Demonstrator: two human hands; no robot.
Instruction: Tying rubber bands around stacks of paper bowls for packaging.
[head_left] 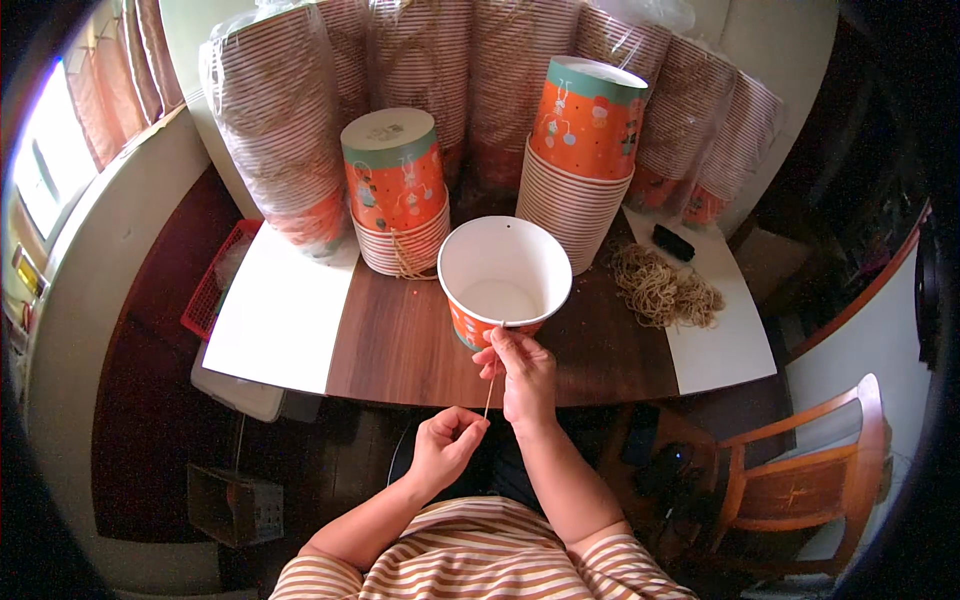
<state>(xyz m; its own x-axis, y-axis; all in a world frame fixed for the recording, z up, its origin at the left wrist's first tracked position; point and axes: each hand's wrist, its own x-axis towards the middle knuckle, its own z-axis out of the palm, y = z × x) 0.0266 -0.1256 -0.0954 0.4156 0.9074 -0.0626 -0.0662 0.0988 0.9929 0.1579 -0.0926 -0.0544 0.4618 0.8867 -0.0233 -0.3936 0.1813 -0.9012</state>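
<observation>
At the centre of the frame, a round white-lined orange paper bucket (503, 270) stands open-mouthed on a brown wood-grain tabletop (400, 355). The right hand (523, 380), fingers curled, pinches a thin tan string (489, 397) at the bucket's near rim; the left hand (448, 452), lower in the frame and nearly closed, pinches the string's lower part. A tangled heap of tan twine (665, 290) lies right of centre.

Left hand (446, 450) low, right hand (530, 383) farther forward, both with fingers (509, 350) pinched together
</observation>
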